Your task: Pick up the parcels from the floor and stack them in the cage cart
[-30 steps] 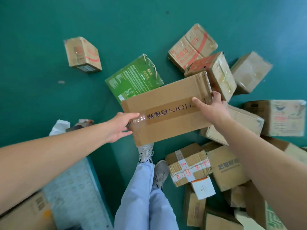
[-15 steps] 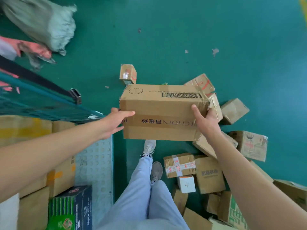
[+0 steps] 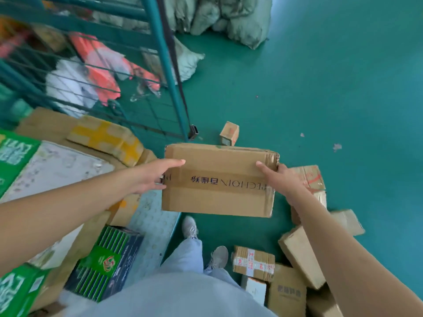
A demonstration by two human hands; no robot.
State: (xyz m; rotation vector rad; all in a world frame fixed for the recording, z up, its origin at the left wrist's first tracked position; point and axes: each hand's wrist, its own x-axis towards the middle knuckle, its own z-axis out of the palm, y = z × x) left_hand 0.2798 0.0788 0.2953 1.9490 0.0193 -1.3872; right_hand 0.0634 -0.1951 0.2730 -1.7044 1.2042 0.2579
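The cardboard parcel point(image 3: 218, 179) is held aloft, long axis crosswise, gripped at its ends by the left hand point(image 3: 151, 177) and right hand point(image 3: 278, 179); the cage cart point(image 3: 160, 42) lies leftward, nearer the left hand.

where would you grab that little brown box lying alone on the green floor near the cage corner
Take the small box by its two opposite side walls, coming down from above. It stands apart on bare floor, so both sides are free, and it looks narrow enough for one hand.
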